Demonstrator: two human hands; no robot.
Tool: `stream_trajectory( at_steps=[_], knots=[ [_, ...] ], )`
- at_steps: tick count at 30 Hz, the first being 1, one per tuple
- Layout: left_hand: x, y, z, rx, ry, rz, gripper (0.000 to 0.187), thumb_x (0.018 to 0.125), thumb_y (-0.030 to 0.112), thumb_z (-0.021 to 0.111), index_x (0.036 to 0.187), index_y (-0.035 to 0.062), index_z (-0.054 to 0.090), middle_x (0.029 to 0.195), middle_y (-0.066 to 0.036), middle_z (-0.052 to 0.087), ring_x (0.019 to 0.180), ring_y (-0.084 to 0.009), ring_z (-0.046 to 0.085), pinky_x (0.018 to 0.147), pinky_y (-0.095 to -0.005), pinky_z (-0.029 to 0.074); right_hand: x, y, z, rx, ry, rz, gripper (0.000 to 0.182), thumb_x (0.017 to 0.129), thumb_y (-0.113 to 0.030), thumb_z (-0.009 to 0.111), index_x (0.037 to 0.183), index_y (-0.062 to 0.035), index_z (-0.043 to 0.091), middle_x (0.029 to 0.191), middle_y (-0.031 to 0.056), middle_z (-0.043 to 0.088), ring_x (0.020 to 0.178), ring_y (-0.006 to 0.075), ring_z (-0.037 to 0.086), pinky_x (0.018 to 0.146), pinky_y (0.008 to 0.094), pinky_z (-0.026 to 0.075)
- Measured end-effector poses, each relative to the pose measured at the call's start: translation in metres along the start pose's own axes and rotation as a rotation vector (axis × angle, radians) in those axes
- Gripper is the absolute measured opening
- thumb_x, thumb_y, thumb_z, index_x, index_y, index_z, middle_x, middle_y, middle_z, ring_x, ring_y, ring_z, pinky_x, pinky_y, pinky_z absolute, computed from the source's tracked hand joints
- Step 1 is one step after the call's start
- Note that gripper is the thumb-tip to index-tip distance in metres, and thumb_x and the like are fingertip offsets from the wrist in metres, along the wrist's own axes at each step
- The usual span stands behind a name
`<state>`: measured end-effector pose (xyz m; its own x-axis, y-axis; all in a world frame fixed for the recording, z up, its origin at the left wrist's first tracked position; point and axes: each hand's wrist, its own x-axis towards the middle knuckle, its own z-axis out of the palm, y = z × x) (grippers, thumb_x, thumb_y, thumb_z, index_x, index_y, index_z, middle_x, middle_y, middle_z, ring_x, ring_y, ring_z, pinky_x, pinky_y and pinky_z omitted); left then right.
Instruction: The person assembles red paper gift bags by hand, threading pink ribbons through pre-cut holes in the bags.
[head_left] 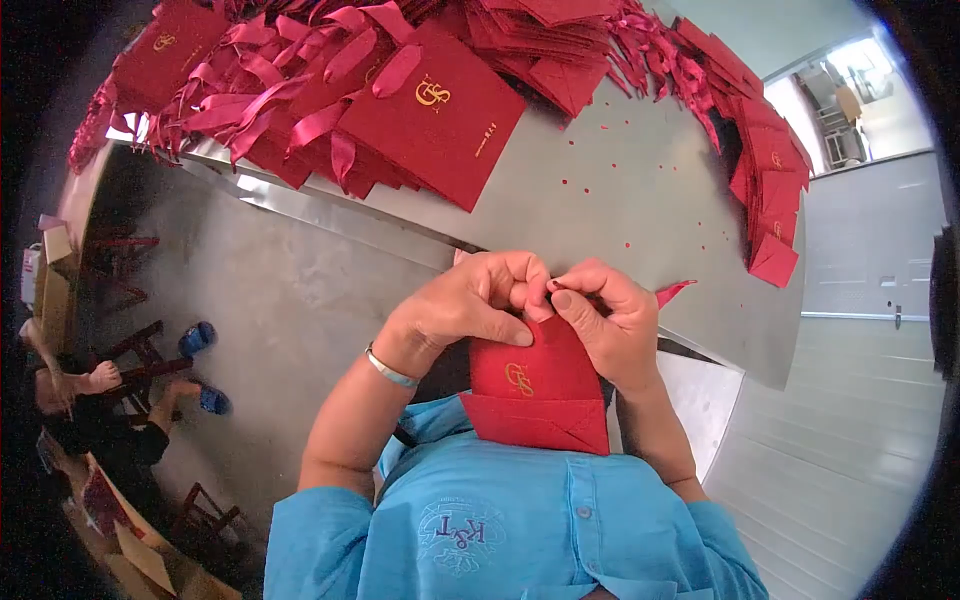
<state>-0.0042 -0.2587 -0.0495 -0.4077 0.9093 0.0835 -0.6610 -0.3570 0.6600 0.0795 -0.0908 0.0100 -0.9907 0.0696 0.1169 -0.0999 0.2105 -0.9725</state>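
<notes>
A small red paper bag (530, 385) with a gold emblem is held against the chest, its folded base toward the blue shirt. My left hand (480, 298), with a bracelet on its wrist, pinches the bag's top edge between thumb and fingers. Close beside it, my right hand (608, 315) has thumb and forefinger pressed together at the same edge, around a tiny dark red bit. A red ribbon end (676, 293) sticks out beyond the right hand. The part of the ribbon near the bag is hidden by the fingers.
On the grey table (560, 215) lie large red bags (430, 120) with ribbon handles at the left, and more red bags (775, 190) along the right. Small red bits are scattered between. At the far left, a seated person's feet (195, 395) show near wooden stools (140, 355).
</notes>
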Motion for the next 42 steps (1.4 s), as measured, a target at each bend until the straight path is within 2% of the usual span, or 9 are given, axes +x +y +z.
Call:
stream_trajectory(
  at_steps=[3,5,8,15,21,23,33,38,42],
  knots=[
    [-0.001,-0.001,0.002,-0.023,0.022,-0.015,0.043,0.061,-0.016,0.073,0.091,0.0062,0.049,0.090,-0.003,0.066,0.087,-0.0088,0.062,0.074,-0.0201,0.050,-0.002,0.005,-0.003,-0.022,-0.008,-0.034,0.007,0.086,-0.003,0.066,0.090,0.0023,0.064,0.082,0.0029,0.063,0.075,0.0074,0.055,0.068,0.0207,0.044],
    [-0.001,0.002,0.006,0.028,0.148,-0.023,0.044,0.061,-0.017,0.072,0.090,0.0067,0.048,0.088,-0.004,0.067,0.083,-0.0088,0.063,0.072,-0.0194,0.050,-0.001,0.006,-0.005,-0.037,0.030,-0.012,0.007,0.086,-0.003,0.066,0.090,0.0025,0.064,0.083,0.0031,0.063,0.075,0.0074,0.055,0.068,0.0205,0.044],
    [-0.002,0.002,0.006,0.026,0.180,-0.038,0.044,0.060,-0.017,0.072,0.088,0.0075,0.047,0.088,-0.006,0.068,0.082,-0.0092,0.063,0.070,-0.0192,0.050,0.001,0.006,-0.005,-0.088,0.016,-0.003,0.008,0.086,-0.003,0.066,0.090,0.0023,0.064,0.083,0.0034,0.062,0.075,0.0077,0.055,0.068,0.0205,0.044],
    [-0.003,0.003,0.009,0.034,0.135,-0.018,0.044,0.060,-0.015,0.073,0.086,0.0082,0.046,0.086,-0.004,0.067,0.083,-0.0087,0.061,0.072,-0.0206,0.048,0.001,0.009,-0.003,-0.096,-0.023,-0.057,0.008,0.086,-0.003,0.066,0.090,0.0023,0.063,0.082,0.0033,0.061,0.075,0.0082,0.055,0.068,0.0210,0.044],
    [-0.003,0.008,0.017,0.169,0.154,-0.040,0.041,0.061,-0.011,0.073,0.087,0.0080,0.047,0.087,-0.002,0.063,0.085,-0.0081,0.058,0.075,-0.0219,0.046,0.003,0.006,-0.004,-0.124,0.001,-0.097,0.007,0.085,-0.002,0.066,0.090,0.0024,0.063,0.081,0.0036,0.061,0.073,0.0091,0.055,0.065,0.0216,0.043],
    [-0.004,0.013,0.024,0.311,0.200,-0.002,0.039,0.062,-0.010,0.072,0.087,0.0075,0.049,0.088,-0.002,0.059,0.085,-0.0086,0.055,0.077,-0.0228,0.045,0.005,0.004,-0.004,-0.192,0.002,-0.154,0.007,0.084,-0.001,0.067,0.090,0.0020,0.064,0.080,0.0041,0.061,0.072,0.0095,0.054,0.064,0.0218,0.042],
    [-0.007,0.013,0.027,0.316,0.254,-0.051,0.038,0.063,-0.008,0.075,0.089,0.0066,0.050,0.088,-0.001,0.055,0.085,-0.0081,0.053,0.076,-0.0224,0.043,0.006,0.000,-0.004,-0.192,0.020,-0.177,0.008,0.082,-0.001,0.068,0.090,0.0014,0.065,0.080,0.0041,0.061,0.069,0.0097,0.053,0.060,0.0217,0.041],
    [-0.014,0.017,0.032,0.526,0.291,-0.026,0.021,0.073,-0.005,0.074,0.087,0.0016,0.059,0.082,0.001,0.060,0.077,-0.0056,0.056,0.067,-0.0202,0.046,0.009,-0.003,-0.006,-0.228,0.041,-0.183,0.008,0.082,0.000,0.068,0.089,0.0016,0.065,0.080,0.0047,0.061,0.069,0.0096,0.053,0.059,0.0212,0.040],
    [-0.021,0.019,0.038,0.592,0.345,-0.040,0.014,0.078,-0.004,0.071,0.089,-0.0007,0.062,0.082,0.000,0.063,0.074,-0.0048,0.056,0.065,-0.0199,0.047,0.008,0.003,-0.007,-0.203,0.038,-0.193,0.008,0.082,0.000,0.067,0.090,0.0017,0.065,0.080,0.0048,0.061,0.069,0.0091,0.052,0.059,0.0208,0.038]
  ],
)
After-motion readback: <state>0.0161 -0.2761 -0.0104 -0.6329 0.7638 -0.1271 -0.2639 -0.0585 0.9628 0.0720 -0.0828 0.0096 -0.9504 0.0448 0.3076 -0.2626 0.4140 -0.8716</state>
